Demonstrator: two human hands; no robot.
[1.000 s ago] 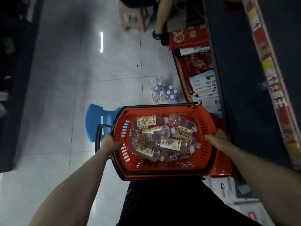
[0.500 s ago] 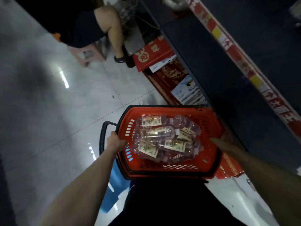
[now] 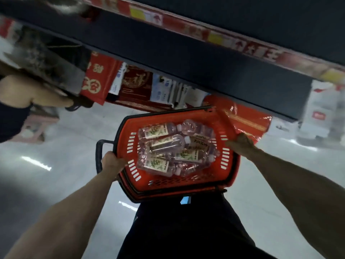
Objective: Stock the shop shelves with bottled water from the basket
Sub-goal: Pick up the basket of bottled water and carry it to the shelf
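While standing close to the dark shelf (image 3: pixel 186 58), holds the red basket (image 3: pixel 179 186) up in front of the body, over the pale floor (image 3: pixel 65 146). Grips its left rim with the left hand (image 3: pixel 113 162), fingers curled round the edge just beside the black handle (image 3: pixel 99 152), and grips its right rim with the right hand (image 3: pixel 240 144), fingers bent onto the edge. Carries the water bottles (image 3: pixel 168 148) lying in a heap inside the basket, with red packs (image 3: pixel 97 77) under the shelf on the far side.
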